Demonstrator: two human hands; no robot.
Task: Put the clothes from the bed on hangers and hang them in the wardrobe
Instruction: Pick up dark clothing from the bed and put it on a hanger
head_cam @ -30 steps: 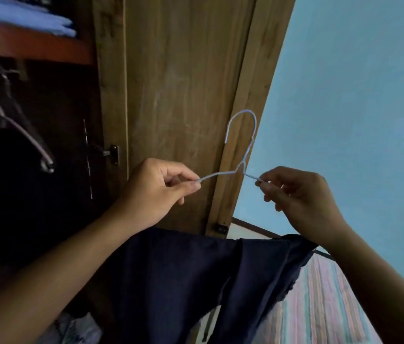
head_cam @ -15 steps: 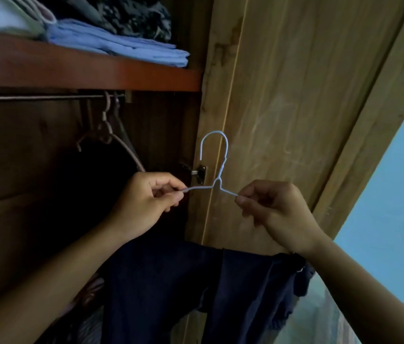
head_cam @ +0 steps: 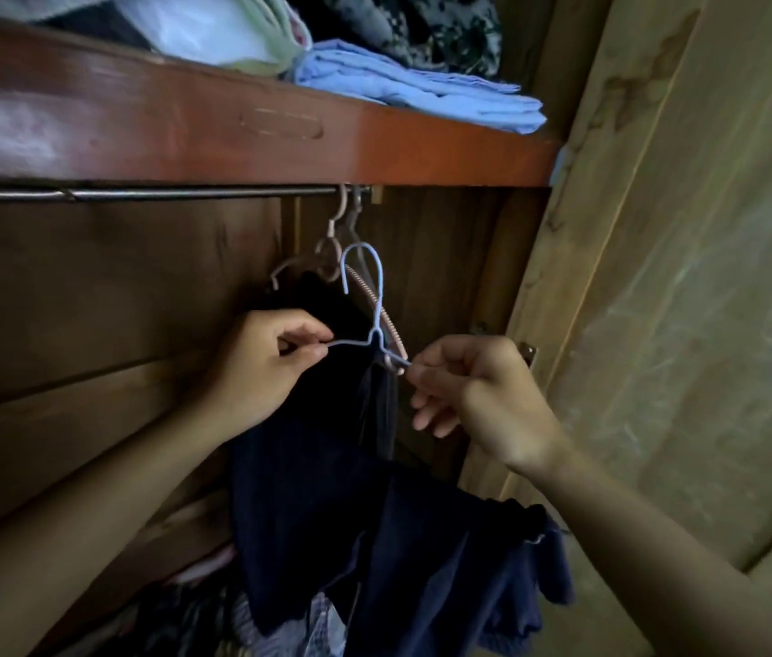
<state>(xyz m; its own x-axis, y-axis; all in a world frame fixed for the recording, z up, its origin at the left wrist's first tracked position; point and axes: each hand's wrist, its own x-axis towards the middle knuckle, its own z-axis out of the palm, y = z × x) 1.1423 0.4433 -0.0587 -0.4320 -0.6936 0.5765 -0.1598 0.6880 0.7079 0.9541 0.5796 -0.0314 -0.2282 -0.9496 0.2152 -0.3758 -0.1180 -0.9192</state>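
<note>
A pale blue wire hanger is held up inside the wardrobe, its hook below the metal rail. My left hand pinches the hanger's left shoulder. My right hand pinches its right shoulder, the lower fingers loose. A dark navy garment hangs from the hanger and drapes under both wrists. Its neckline is hidden behind my hands.
Two pinkish hangers hang on the rail's right end, one carrying a black garment. The red-brown shelf above carries folded clothes. The open wardrobe door stands at the right. Loose clothes lie at the bottom.
The view has swung left and up from the blue wall into the wardrobe. Both hands carried the hanger with the navy garment in towards the rail, beside the hangers there.
</note>
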